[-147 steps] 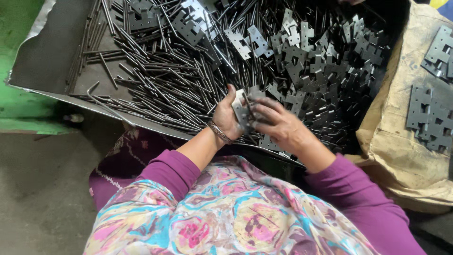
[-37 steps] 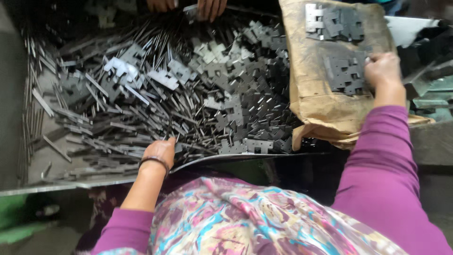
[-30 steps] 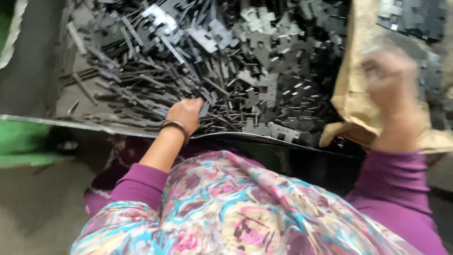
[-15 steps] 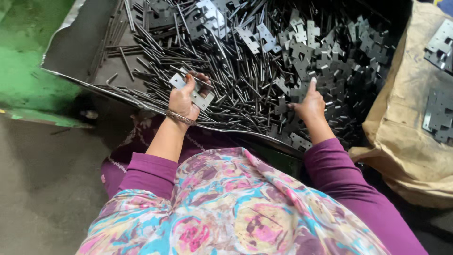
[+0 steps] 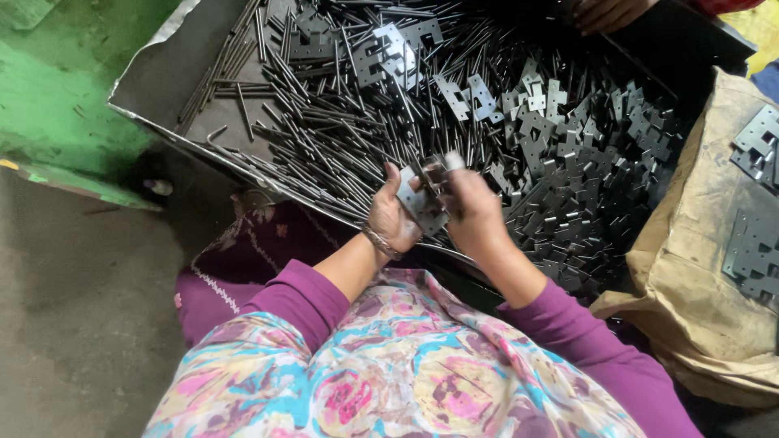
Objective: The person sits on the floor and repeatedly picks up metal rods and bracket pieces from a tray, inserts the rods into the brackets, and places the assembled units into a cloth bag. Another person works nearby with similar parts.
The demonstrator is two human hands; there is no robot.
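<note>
My left hand [image 5: 391, 217] and my right hand [image 5: 471, 209] meet over the near edge of a metal tray [image 5: 154, 77]. Between them they hold a grey metal hinge plate [image 5: 420, 203], the left gripping its lower part and the right pinching its upper part. Under the hands lie a heap of thin metal pins [image 5: 324, 130] on the left and a heap of dark hinge plates [image 5: 568, 162] on the right.
A brown sack [image 5: 690, 276] at the right carries several finished hinges [image 5: 755, 243]. Another person's hand [image 5: 604, 12] reaches in at the tray's far edge. A green painted surface [image 5: 73, 105] and bare grey floor [image 5: 73, 324] lie to the left.
My hands were apart on the heap half a second ago, the left holding a plate. Now both have come together around one hinge plate.
</note>
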